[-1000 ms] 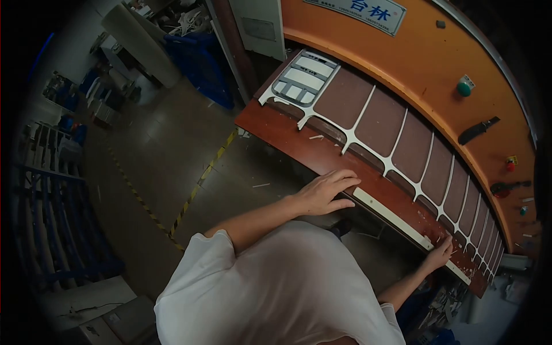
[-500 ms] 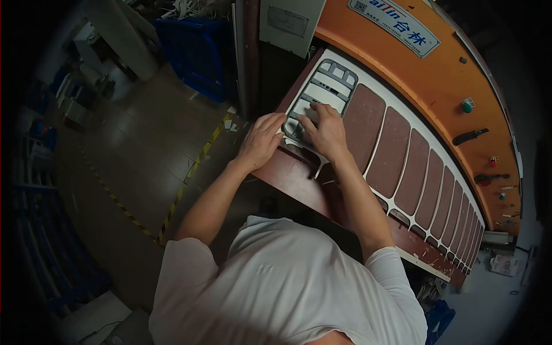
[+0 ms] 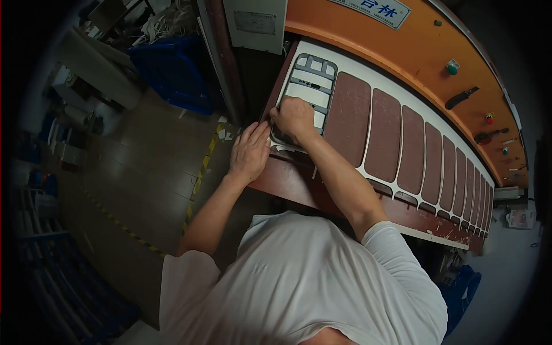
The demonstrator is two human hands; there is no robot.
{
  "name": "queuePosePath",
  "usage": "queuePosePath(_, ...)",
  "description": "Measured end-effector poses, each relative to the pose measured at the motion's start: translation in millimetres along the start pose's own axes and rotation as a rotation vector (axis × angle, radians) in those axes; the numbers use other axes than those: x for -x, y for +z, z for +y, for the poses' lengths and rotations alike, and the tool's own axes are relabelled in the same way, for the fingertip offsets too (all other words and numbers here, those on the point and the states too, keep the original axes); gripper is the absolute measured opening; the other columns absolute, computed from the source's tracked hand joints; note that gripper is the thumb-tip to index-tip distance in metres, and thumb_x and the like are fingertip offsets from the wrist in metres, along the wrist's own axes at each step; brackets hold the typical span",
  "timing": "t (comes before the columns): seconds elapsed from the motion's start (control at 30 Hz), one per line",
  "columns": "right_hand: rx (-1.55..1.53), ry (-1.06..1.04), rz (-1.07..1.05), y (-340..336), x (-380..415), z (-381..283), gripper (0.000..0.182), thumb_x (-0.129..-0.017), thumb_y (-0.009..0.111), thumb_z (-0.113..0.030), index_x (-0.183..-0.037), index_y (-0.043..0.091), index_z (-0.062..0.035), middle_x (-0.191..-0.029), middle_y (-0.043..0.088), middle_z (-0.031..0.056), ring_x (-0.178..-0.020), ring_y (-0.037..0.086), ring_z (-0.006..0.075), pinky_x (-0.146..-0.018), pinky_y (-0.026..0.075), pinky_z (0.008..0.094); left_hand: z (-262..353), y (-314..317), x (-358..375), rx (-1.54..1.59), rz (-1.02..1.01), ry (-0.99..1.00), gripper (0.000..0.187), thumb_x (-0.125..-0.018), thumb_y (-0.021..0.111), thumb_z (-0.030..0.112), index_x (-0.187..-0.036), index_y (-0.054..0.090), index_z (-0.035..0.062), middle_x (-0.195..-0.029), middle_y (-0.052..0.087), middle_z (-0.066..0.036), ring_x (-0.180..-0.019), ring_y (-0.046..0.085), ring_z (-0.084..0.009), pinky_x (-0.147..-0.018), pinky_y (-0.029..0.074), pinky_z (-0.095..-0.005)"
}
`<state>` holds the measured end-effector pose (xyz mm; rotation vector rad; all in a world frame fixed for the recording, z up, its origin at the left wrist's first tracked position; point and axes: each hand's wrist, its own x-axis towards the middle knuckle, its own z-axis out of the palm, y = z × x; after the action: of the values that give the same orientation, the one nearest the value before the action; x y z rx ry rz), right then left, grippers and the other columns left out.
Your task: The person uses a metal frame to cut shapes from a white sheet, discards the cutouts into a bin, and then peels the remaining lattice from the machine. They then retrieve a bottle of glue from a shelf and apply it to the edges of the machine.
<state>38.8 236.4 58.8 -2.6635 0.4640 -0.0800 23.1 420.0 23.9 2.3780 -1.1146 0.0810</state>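
Right hand shifted leftward over frame since earlier view. Near left: left hand flat, fingers close together, at bench edge. Right fingers curled; pinch indeterminable. Farther: frame atop sheet's left end; sideways drag could skew both, tear thin webs.

Left hand palm-down, fingers extended; right hand curled; both forearms bare.

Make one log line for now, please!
left hand: flat at table edge | right hand: curled over grey frame | grip: hidden | black knife: on orange panel
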Motion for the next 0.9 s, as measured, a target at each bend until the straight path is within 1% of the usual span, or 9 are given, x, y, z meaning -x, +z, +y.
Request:
queuePosePath(0.1, -0.172, 0.068, 0.124, -21.0, 2.1, 5.9, 0.037, -0.081, 0.064, -0.033, -0.082, 0.069, 0.0037, -0.079, 0.068, 0.0276, -0.081, 0.068, 0.0445, -0.075, 0.054, 0.0490, 0.7, 0.0, 3.0, 0.014, 0.031, -0.001, 0.040, -0.098, 0.052, 0.019, -0.135, 0.058, 0.0023, -0.143, 0.055, -0.010, -0.133, 0.048, -0.0313, -0.106, 0.041, -0.0435)
queuePosePath(0.17, -0.492, 0.169, 0.165, -53.0, 17.2, 22.3, 0.038, -0.082, 0.063, -0.034, -0.083, 0.067, 0.0034, -0.077, 0.067, 0.0265, -0.075, 0.069, 0.0382, -0.072, 0.053, 0.0443, -0.1, 1.3, 5.4, 0.039, 0.034, 0.002, 0.041, -0.099, 0.052, 0.019, -0.136, 0.057, 0.0026, -0.144, 0.054, -0.010, -0.133, 0.048, -0.0315, -0.106, 0.041, -0.0437)
queuePosePath(0.2, -0.644, 0.198, 0.191, -55.1, 23.5, 37.8, 0.035, -0.086, 0.065, -0.033, -0.080, 0.065, 0.0018, -0.069, 0.064, 0.0141, -0.067, 0.062, 0.0234, -0.066, 0.049, 0.0370, -1.9, 2.7, 3.9, 0.049, 0.047, 0.008, 0.041, -0.099, 0.051, 0.019, -0.136, 0.057, 0.0027, -0.144, 0.054, -0.010, -0.132, 0.048, -0.0316, -0.106, 0.041, -0.0438)
queuePosePath(0.27, -0.963, 0.148, 0.224, -51.5, 32.3, 73.7, 0.028, -0.092, 0.066, -0.028, -0.082, 0.064, -0.0022, -0.070, 0.057, 0.0002, -0.066, 0.051, 0.0100, -0.063, 0.043, 0.0290, 0.8, 4.5, 5.1, 0.072, 0.064, -0.014, 0.040, -0.099, 0.051, 0.020, -0.135, 0.058, 0.0023, -0.143, 0.055, -0.010, -0.133, 0.048, -0.0320, -0.107, 0.040, -0.0445)
queuePosePath(0.33, -1.280, 0.163, 0.188, -58.6, 45.7, 81.7, 0.023, -0.096, 0.066, -0.026, -0.087, 0.065, -0.0053, -0.077, 0.054, -0.0060, -0.070, 0.047, 0.0050, -0.063, 0.039, 0.0251, 2.7, 3.4, 3.4, 0.089, 0.076, -0.024, 0.038, -0.099, 0.052, 0.021, -0.130, 0.062, 0.0018, -0.139, 0.058, -0.010, -0.133, 0.048, -0.0324, -0.108, 0.040, -0.0450)
queuePosePath(0.53, -1.226, 0.164, 0.229, -69.4, 59.7, 72.9, 0.026, -0.096, 0.068, -0.028, -0.090, 0.065, -0.0032, -0.084, 0.061, -0.0034, -0.077, 0.051, 0.0040, -0.071, 0.041, 0.0212, -7.7, -7.8, -30.6, 0.153, 0.161, -0.058, 0.030, -0.099, 0.054, 0.023, -0.101, 0.074, 0.0006, -0.117, 0.068, -0.012, -0.126, 0.052, -0.0319, -0.104, 0.040, -0.0441)
queuePosePath(0.63, -1.240, 0.164, 0.238, -67.6, 60.7, 72.7, 0.025, -0.097, 0.067, -0.026, -0.089, 0.066, -0.0024, -0.083, 0.062, -0.0035, -0.077, 0.051, 0.0037, -0.070, 0.042, 0.0217, 5.9, -18.6, -51.5, 0.407, 0.309, -0.109, 0.029, -0.100, 0.055, 0.022, -0.104, 0.072, -0.0013, -0.109, 0.069, -0.012, -0.111, 0.060, -0.0288, -0.096, 0.047, -0.0374)
queuePosePath(0.8, -1.138, 0.147, 0.261, -60.8, 55.2, 75.7, 0.029, -0.096, 0.066, -0.028, -0.090, 0.067, -0.0004, -0.081, 0.063, -0.0022, -0.076, 0.052, 0.0047, -0.068, 0.042, 0.0230, 57.9, -14.0, -85.1, 1.103, -0.097, -0.421, 0.050, -0.105, 0.049, 0.044, -0.126, 0.063, 0.0004, -0.127, 0.065, -0.010, -0.110, 0.062, -0.0161, -0.087, 0.051, -0.0289)
queuePosePath(0.9, -1.065, 0.103, 0.269, -60.0, 53.4, 74.9, 0.033, -0.096, 0.065, -0.031, -0.089, 0.066, 0.0007, -0.079, 0.063, -0.0013, -0.075, 0.052, 0.0063, -0.068, 0.043, 0.0247, 86.6, -8.5, -100.3, 1.354, -0.187, -0.387, 0.055, -0.100, 0.057, 0.050, -0.124, 0.063, 0.0004, -0.106, 0.068, -0.004, -0.095, 0.062, -0.0124, -0.083, 0.050, -0.0279)
